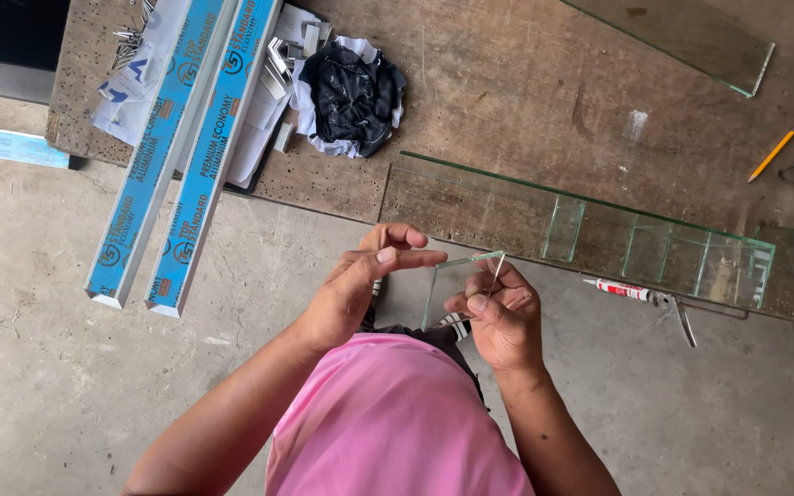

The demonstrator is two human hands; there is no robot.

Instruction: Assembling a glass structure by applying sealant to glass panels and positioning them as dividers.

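At frame centre, the left hand [360,285] and right hand [498,317] both pinch a small clear rectangular glass pane [452,289] held between them, its long axis running upper right to lower left.

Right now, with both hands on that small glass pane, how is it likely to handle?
The small glass pane probably stays stiff: it holds flat between the left hand and right hand. Its bare edges look thin, so likely fragile and sharp. The smooth clear faces may be slippery in a fingertip grip.
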